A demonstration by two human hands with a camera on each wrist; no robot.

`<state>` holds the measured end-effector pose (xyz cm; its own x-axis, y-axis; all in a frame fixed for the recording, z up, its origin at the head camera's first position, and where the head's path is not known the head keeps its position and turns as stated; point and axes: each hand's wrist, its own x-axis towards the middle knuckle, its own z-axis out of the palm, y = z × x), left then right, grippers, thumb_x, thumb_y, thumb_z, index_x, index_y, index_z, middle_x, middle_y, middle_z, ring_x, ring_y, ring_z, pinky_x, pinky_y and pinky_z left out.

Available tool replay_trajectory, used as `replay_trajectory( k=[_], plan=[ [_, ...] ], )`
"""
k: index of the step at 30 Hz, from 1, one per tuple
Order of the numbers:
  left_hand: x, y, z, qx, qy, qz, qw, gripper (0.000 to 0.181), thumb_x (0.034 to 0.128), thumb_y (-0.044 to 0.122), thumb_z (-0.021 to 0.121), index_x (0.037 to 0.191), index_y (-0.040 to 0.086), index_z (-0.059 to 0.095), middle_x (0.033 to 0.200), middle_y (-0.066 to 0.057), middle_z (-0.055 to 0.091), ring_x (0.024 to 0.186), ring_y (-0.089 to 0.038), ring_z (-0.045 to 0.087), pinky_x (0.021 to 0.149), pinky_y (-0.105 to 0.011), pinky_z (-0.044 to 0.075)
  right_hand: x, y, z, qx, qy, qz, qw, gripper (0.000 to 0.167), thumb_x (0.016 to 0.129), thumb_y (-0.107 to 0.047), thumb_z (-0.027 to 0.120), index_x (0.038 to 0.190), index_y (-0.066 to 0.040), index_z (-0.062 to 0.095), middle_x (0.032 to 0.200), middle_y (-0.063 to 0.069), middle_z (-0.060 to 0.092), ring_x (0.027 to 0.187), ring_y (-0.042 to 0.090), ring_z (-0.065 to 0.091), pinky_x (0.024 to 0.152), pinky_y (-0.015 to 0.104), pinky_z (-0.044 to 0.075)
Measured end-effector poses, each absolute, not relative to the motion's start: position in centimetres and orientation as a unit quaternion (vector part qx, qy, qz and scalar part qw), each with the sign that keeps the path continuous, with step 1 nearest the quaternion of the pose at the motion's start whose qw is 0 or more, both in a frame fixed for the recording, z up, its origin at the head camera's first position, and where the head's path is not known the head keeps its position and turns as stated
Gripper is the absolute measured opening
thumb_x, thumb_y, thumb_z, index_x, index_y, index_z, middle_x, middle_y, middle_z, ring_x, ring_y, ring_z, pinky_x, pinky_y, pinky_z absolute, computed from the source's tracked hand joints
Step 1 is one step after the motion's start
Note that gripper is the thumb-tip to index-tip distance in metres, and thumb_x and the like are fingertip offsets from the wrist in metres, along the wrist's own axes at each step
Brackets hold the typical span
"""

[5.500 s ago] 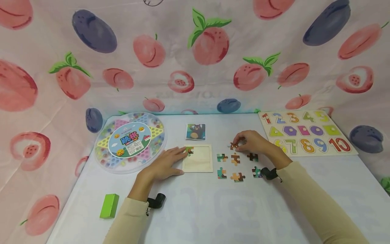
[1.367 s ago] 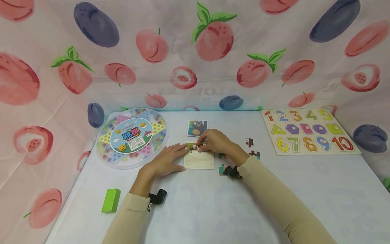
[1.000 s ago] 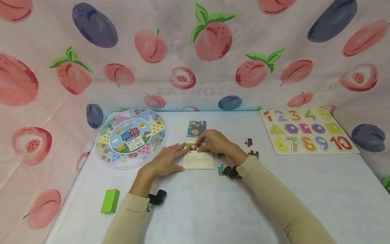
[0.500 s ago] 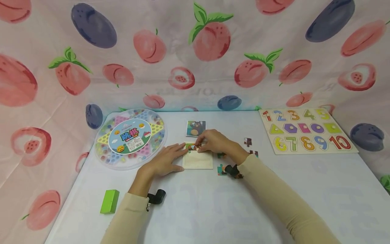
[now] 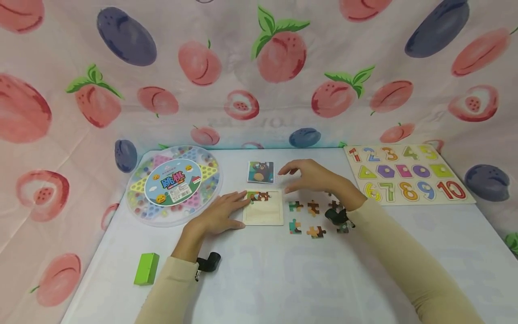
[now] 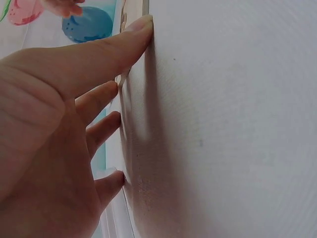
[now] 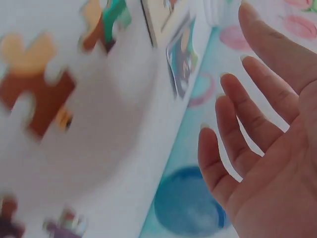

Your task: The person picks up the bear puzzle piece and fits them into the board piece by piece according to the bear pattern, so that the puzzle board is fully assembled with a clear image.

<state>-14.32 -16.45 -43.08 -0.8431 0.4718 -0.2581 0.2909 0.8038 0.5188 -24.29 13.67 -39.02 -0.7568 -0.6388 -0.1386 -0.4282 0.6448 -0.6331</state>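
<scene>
A square wooden puzzle tray (image 5: 263, 217) lies mid-table, with joined green and brown puzzle pieces (image 5: 259, 196) along its top left. My left hand (image 5: 218, 213) rests at the tray's left edge, fingers spread and thumb touching the frame near its lower corner. In the air right of the tray is my right hand (image 5: 311, 175), its fingers relaxed and nothing between them; the right wrist view shows the bare palm. Several loose puzzle pieces (image 5: 316, 231) lie below that hand, some partly hidden by the wrist camera. A bear picture card (image 5: 261, 172) sits behind the tray.
At the back left stands a round marble board game (image 5: 174, 182) in a clear case. A wooden number and shape board (image 5: 408, 175) occupies the back right. Near the left edge is a green block (image 5: 146, 269). A fruit-print cloth (image 5: 243, 67) hangs behind the table.
My right hand carried a brown puzzle piece from the right into the tray beside the corner piece, let go, and moved back up to the right. My left hand stayed at the tray.
</scene>
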Motion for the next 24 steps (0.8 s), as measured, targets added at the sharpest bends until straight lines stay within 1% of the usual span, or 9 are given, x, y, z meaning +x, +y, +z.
replay_trajectory(
  k=[3, 7, 15, 19, 24],
  plan=[
    [-14.3, -16.4, -43.1, 0.208, 0.930, 0.238, 0.187, 0.074, 0.0913, 0.029, 0.075, 0.156, 0.015, 0.043, 0.171, -0.006, 0.026, 0.160, -0.036, 0.018, 0.130, -0.062, 0.009, -24.2, 15.6, -38.7, -0.283, 0.897, -0.299, 0.163, 0.055, 0.085, -0.026, 0.083, 0.134, -0.010, 0.065, 0.138, 0.012, 0.065, 0.130, 0.035, 0.055, 0.110, 0.056, 0.047],
    [-14.3, -16.4, -43.1, 0.209, 0.930, 0.237, 0.187, 0.073, 0.0917, 0.029, 0.075, 0.156, 0.015, 0.043, 0.171, -0.007, 0.026, 0.160, -0.036, 0.018, 0.130, -0.062, 0.010, -24.2, 18.2, -38.7, -0.259, 0.906, -0.300, 0.148, 0.057, 0.085, -0.026, 0.083, 0.135, -0.008, 0.063, 0.139, 0.014, 0.063, 0.132, 0.036, 0.053, 0.110, 0.058, 0.046],
    [-14.3, -16.6, -43.1, 0.218, 0.929, 0.239, 0.179, 0.072, 0.0918, 0.029, 0.074, 0.156, 0.014, 0.044, 0.171, -0.008, 0.027, 0.159, -0.038, 0.020, 0.129, -0.063, 0.011, -24.0, 22.4, -39.6, -0.206, 0.914, -0.321, 0.140, 0.054, 0.088, -0.024, 0.080, 0.135, -0.008, 0.061, 0.140, 0.012, 0.062, 0.135, 0.033, 0.050, 0.114, 0.060, 0.041],
    [-14.3, -16.7, -43.2, 0.220, 0.929, 0.240, 0.179, 0.072, 0.0919, 0.029, 0.074, 0.156, 0.014, 0.044, 0.171, -0.008, 0.027, 0.159, -0.038, 0.020, 0.129, -0.063, 0.011, -23.7, 23.6, -40.3, -0.192, 0.916, -0.323, 0.143, 0.052, 0.090, -0.024, 0.079, 0.136, -0.008, 0.060, 0.141, 0.013, 0.061, 0.136, 0.035, 0.049, 0.112, 0.060, 0.043],
    [-14.3, -16.6, -43.2, 0.221, 0.928, 0.242, 0.178, 0.072, 0.0920, 0.029, 0.074, 0.155, 0.014, 0.044, 0.170, -0.008, 0.028, 0.159, -0.038, 0.021, 0.129, -0.063, 0.011, -23.4, 24.4, -41.5, -0.177, 0.921, -0.314, 0.146, 0.051, 0.089, -0.019, 0.080, 0.134, -0.008, 0.060, 0.140, 0.015, 0.062, 0.135, 0.037, 0.051, 0.111, 0.058, 0.046]
  ],
)
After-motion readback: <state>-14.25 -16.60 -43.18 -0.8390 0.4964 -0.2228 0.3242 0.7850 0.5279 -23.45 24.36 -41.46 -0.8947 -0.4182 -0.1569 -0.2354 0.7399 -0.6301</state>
